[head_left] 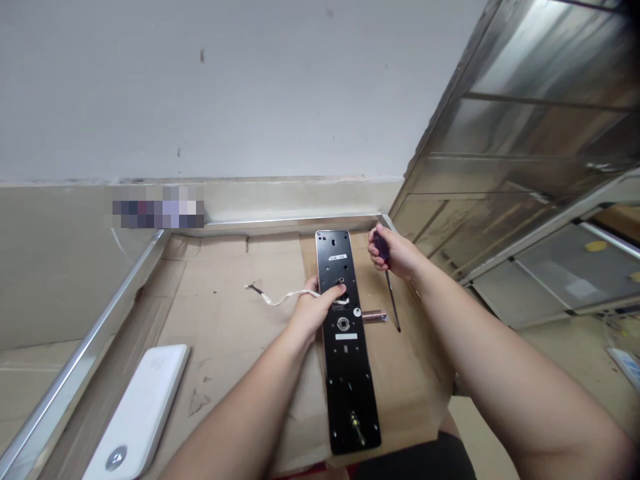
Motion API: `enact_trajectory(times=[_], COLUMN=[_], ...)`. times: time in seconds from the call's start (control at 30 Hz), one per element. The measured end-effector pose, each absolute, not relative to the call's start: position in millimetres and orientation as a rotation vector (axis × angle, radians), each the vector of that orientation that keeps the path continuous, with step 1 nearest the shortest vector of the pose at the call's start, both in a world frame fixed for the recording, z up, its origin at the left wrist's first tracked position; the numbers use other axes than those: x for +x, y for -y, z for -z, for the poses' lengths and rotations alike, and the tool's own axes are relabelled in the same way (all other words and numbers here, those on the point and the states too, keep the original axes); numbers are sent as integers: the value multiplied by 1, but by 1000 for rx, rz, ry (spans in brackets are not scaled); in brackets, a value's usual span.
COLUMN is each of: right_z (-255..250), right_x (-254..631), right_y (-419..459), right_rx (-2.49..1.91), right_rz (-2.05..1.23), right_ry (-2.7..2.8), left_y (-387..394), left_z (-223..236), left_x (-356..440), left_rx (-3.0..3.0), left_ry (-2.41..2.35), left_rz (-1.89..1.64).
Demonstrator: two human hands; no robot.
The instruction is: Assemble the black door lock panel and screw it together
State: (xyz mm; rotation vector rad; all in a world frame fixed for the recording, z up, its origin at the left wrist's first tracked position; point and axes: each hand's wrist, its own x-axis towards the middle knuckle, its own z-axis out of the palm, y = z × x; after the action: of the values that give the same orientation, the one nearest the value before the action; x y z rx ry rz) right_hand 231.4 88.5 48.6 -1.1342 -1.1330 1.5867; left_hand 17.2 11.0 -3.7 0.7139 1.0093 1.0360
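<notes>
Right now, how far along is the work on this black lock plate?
Done: a white cable already runs onto the plate under the left hand. In hand: the right hand grips a purple-handled screwdriver. Remaining: a copper-coloured bar lies loose on the cardboard.

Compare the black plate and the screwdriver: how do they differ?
The black plate is broad and flat, the screwdriver long and thin. The plate lies on cardboard under the left hand; the screwdriver is gripped in the right hand. The plate is dotted with holes; the screwdriver's shaft is plain. Both are dark.
</notes>
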Motion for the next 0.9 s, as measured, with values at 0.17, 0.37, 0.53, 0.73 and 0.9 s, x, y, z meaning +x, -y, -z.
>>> enact_trajectory(times=[0.17,0.37,0.53,0.73,0.9], right_z=[-49,-47,-47,-49,-48], right_x=[231,232,231,230,231], right_y=[-88,-90,-89,-89,-89], right_rx=[-1146,-1139,-1136,-1156,-1151], right_rz=[-1590,-1588,-1596,-1586,-1590], right_ry=[1129,1136,1136,1128,1139], left_y=[-11,-12,-12,-11,-10], left_z=[6,6,9,9,5], left_x=[16,17,17,18,18], left_rx=[692,705,734,735,700], left_ry=[-1021,-1009,-1004,-1009,-991], left_rz=[-983,-1003,-1018,-1021,-1028])
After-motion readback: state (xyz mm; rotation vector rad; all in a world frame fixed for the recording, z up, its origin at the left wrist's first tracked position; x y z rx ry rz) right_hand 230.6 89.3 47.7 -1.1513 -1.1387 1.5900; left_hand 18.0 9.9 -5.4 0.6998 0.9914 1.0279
